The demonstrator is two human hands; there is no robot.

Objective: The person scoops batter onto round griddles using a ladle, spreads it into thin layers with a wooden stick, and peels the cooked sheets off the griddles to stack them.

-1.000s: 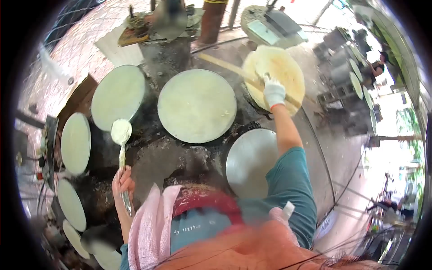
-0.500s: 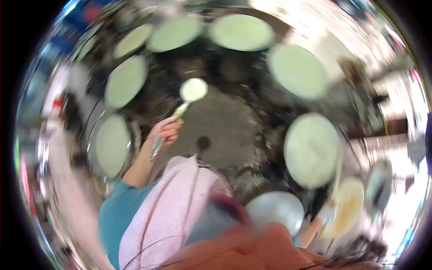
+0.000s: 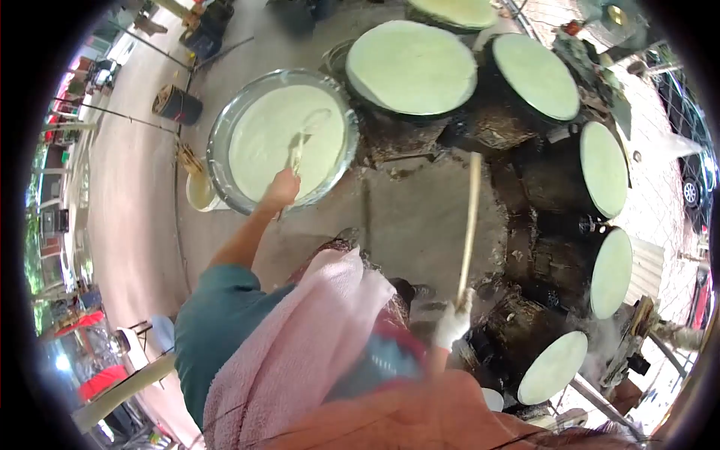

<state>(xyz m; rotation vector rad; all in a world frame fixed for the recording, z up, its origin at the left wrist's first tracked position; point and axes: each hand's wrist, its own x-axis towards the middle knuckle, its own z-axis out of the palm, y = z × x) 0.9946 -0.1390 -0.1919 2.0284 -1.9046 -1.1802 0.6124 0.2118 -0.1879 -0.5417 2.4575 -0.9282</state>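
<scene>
My left hand [image 3: 282, 189] is closed around the handle of a ladle [image 3: 298, 155]. The ladle's round head lies in the pale, batter-like liquid [image 3: 259, 142] filling a wide metal basin [image 3: 217, 154]. My right hand [image 3: 453, 324], in a white glove, grips the lower end of a long pale wooden stick [image 3: 470, 232]. The stick points away from me above the floor, apart from the basin. The nearest pale round surface [image 3: 411, 67] sits on a dark stove just right of the basin.
More pale round tops, such as one [image 3: 535, 76] at the back right, curve down my right side on sooty dark stoves [image 3: 551, 180]. A small pale bucket [image 3: 199, 190] stands against the basin's left side. A dark bucket [image 3: 177, 104] is farther left on the concrete floor [image 3: 135, 210].
My view has swung left, bringing the basin in front of me. The ladle has gone from above the floor into the pale liquid. The stick now points forward.
</scene>
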